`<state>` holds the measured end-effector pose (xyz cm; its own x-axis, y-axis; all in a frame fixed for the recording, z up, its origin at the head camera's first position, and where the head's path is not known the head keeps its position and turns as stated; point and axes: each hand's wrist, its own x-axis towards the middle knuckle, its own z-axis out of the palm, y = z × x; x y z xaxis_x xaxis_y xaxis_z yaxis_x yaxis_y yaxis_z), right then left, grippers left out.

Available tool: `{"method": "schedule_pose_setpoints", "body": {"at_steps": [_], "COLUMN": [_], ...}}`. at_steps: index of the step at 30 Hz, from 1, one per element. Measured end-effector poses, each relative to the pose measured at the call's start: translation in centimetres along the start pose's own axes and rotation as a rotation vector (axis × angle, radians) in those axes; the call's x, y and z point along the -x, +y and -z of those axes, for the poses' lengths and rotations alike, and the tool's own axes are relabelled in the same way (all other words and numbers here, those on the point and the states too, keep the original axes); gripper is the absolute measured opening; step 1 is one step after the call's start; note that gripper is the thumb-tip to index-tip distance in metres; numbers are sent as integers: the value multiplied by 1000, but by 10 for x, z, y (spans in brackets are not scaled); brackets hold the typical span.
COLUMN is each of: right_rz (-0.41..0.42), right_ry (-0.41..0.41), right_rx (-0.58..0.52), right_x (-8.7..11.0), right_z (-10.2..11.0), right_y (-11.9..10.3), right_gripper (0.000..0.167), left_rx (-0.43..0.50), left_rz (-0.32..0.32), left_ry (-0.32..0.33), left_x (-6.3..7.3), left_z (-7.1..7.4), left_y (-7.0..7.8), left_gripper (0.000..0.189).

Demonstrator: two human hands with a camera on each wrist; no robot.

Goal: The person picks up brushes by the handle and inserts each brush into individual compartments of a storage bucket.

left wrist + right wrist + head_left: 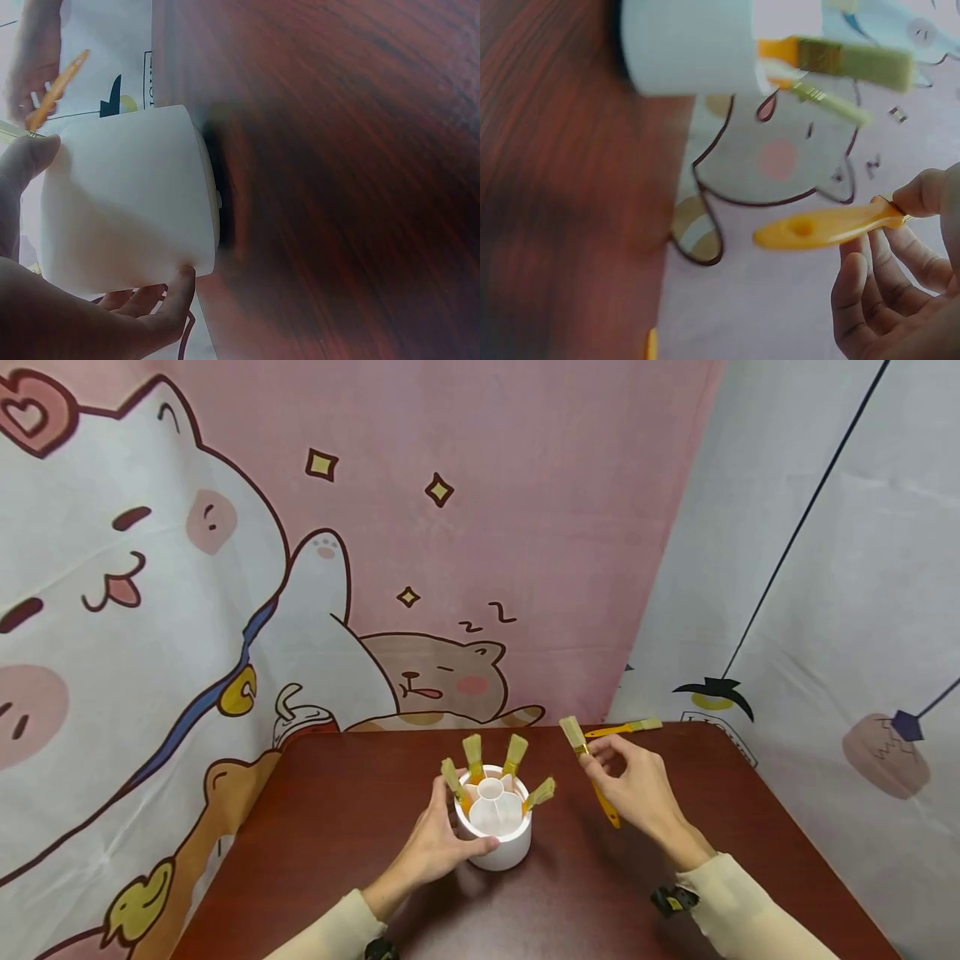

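My left hand (431, 846) grips a round white brush holder (497, 858) from its left side, thumb across the near wall. Compartments divide its inside around a small central ring. Several paintbrushes stand in it around the edge, bristles up, one of them a flat brush (516, 753) at the back. To the right of the holder, my right hand (639, 783) pinches another paintbrush (574, 735) near its metal band. Its bristles point up and its orange handle (825, 227) hangs down, apart from the holder in the right wrist view.
One more paintbrush (618, 729) lies at the back edge of the dark red-brown table (337, 810), behind my right hand. A pink and white cloth (525, 527) with cartoon cats hangs behind the table.
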<state>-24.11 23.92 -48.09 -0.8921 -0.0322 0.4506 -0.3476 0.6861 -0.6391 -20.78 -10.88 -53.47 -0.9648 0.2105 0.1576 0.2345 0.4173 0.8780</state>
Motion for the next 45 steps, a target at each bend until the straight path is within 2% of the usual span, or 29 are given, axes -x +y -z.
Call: {"method": "schedule_pose_setpoints", "body": {"at_steps": [11, 22, 29, 36, 45], "right_rz": [172, 312, 387, 475, 540], "right_ry": [68, 60, 42, 31, 13], "right_rx": [-117, -217, -250, -270, -270], "right_x": [12, 21, 22, 20, 29], "right_z": [13, 9, -1, -14, -30], "right_y": [-53, -90, -104, -111, -121], "right_gripper": [13, 24, 26, 30, 34], "left_rx": [-6, -16, 3, -29, -53], "left_rz": [-12, -9, 2, 8, 37], "left_ry": [9, 3, -10, 9, 5], "left_x": [0, -3, -2, 0, 2], "left_z": [-1, 0, 2, 3, 0], "left_y": [3, 1, -1, -1, -3], "left_gripper": [120, 119, 117, 117, 119]}}
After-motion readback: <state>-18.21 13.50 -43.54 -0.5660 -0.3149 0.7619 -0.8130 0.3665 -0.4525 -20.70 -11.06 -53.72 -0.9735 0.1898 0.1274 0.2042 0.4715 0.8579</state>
